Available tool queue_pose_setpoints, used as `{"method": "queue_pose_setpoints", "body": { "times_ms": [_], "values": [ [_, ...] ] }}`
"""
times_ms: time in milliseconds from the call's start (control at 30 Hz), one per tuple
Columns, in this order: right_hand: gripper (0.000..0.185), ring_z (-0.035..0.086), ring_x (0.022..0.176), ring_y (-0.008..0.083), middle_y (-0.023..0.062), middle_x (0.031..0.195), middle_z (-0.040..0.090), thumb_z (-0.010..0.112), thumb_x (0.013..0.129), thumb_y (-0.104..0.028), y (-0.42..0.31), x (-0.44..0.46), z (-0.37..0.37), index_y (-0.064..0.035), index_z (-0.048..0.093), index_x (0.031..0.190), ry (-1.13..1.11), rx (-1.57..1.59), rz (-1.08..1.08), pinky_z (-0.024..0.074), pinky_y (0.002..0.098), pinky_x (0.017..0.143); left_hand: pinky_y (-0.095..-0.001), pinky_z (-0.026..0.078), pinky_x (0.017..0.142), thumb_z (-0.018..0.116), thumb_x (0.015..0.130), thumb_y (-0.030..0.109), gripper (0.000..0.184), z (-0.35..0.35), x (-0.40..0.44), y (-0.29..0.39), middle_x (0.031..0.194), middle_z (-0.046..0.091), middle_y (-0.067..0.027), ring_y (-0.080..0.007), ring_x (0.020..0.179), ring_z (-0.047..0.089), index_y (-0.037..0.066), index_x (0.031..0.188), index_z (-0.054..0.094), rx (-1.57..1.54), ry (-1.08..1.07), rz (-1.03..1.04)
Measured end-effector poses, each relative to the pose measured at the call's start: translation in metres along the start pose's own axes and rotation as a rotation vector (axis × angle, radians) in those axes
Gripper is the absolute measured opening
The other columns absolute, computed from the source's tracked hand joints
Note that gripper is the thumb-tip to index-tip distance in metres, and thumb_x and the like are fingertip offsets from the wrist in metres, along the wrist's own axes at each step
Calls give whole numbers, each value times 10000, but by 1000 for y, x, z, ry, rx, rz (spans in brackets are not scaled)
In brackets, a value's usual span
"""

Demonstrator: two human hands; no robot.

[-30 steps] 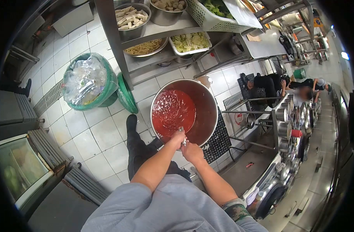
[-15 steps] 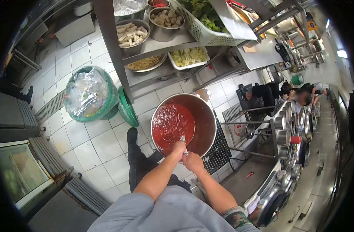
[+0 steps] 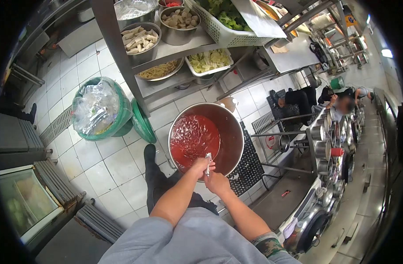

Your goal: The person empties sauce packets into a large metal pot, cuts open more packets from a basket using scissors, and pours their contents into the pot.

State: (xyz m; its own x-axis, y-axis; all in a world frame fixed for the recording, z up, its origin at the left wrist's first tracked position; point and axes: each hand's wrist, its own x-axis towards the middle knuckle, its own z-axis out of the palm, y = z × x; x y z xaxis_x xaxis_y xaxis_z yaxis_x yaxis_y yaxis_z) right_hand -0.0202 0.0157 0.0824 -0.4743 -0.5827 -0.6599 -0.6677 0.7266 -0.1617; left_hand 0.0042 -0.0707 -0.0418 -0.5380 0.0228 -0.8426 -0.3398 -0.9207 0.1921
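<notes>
A large steel pot stands on the floor in front of me, holding glossy red liquid with a swirled surface. Over its near rim both my hands meet on a narrow silvery handle-like object; its lower part is hidden, so I cannot tell its kind. My left hand wraps around it, fingers closed. Close beside and slightly lower, my right hand is also closed on it.
At left stands a green bin full of plastic bags, its green lid leaning beside it. Steel shelves with food bowls rise ahead. A black mat and metal rack lie right; people work beyond, near several pots.
My hands stay together on the silvery object, with only a slight shift in grip. The whole view has moved slightly, so the pot and shelves appear a little further left.
</notes>
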Motion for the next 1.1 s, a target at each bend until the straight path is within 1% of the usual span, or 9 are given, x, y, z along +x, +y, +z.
{"method": "queue_pose_setpoints", "body": {
  "times_ms": [33, 167, 467, 667, 800, 833, 933, 1000, 1100],
  "values": [
    [355, 678, 773, 405, 236, 814, 683, 491, 910, -326, -6, -4, -8, -16, 664, 890, -18, -19, -1, 542, 514, 716, -340, 534, 595, 461, 1006, 264, 269, -1, 0, 1, 787, 583, -52, -189, 626, 579, 31, 1026, 593, 1, -3, -10],
    [324, 687, 771, 387, 215, 819, 692, 508, 903, -308, -13, -11, -20, -26, 666, 907, -34, -67, -5, 551, 496, 705, -314, 458, 502, 457, 1006, 289, 267, 3, -6, 1, 709, 523, -9, -124, 528, 482, 71, 950, 601, -1, 42, 28],
    [304, 678, 764, 397, 218, 795, 684, 516, 901, -311, -1, -9, -13, -43, 658, 921, 39, -28, -29, 544, 505, 697, -291, 357, 431, 485, 977, 286, 241, 14, -7, -1, 621, 459, 23, -102, 467, 393, 121, 815, 551, -105, 110, 143],
    [327, 644, 795, 447, 248, 823, 666, 489, 923, -311, 2, -10, -13, -20, 637, 939, 58, 100, 4, 504, 543, 746, -321, 349, 432, 512, 943, 310, 243, 13, 17, -8, 597, 457, 5, -141, 464, 404, 115, 803, 551, 74, 263, 255],
    [315, 629, 808, 461, 253, 838, 659, 495, 919, -302, 10, -3, -3, -21, 636, 918, 152, 255, 6, 492, 544, 759, -348, 378, 481, 502, 955, 324, 293, 15, 14, 7, 645, 502, -23, -150, 544, 474, 107, 768, 564, 172, 216, 228],
    [315, 626, 813, 463, 256, 842, 657, 498, 917, -303, 11, -2, -3, -20, 637, 912, 148, 291, 20, 489, 545, 762, -372, 420, 561, 472, 972, 331, 328, 20, 2, 14, 693, 550, -63, -184, 620, 519, 77, 809, 600, 185, 201, 161],
    [276, 638, 794, 443, 245, 825, 663, 528, 893, -282, -4, -4, -10, -33, 647, 879, 231, 295, 35, 484, 558, 747, -397, 442, 658, 452, 977, 322, 345, 17, 1, 12, 787, 607, -112, -225, 705, 557, 33, 894, 622, 590, 343, 386],
    [278, 640, 792, 441, 242, 823, 664, 533, 888, -285, -4, -7, -5, -33, 648, 878, 273, 272, 18, 483, 559, 746, -417, 446, 728, 440, 966, 299, 361, 23, -16, 21, 922, 652, -154, -260, 809, 594, -3, 981, 637, 552, 316, 376],
    [289, 634, 822, 451, 258, 844, 656, 527, 891, -276, -2, -12, -25, -13, 648, 888, 294, 279, 16, 488, 548, 748, -448, 453, 828, 432, 959, 290, 366, 43, -34, 37, 1025, 653, -221, -341, 976, 619, -6, 1039, 633, 557, 293, 591]
  ]
}}
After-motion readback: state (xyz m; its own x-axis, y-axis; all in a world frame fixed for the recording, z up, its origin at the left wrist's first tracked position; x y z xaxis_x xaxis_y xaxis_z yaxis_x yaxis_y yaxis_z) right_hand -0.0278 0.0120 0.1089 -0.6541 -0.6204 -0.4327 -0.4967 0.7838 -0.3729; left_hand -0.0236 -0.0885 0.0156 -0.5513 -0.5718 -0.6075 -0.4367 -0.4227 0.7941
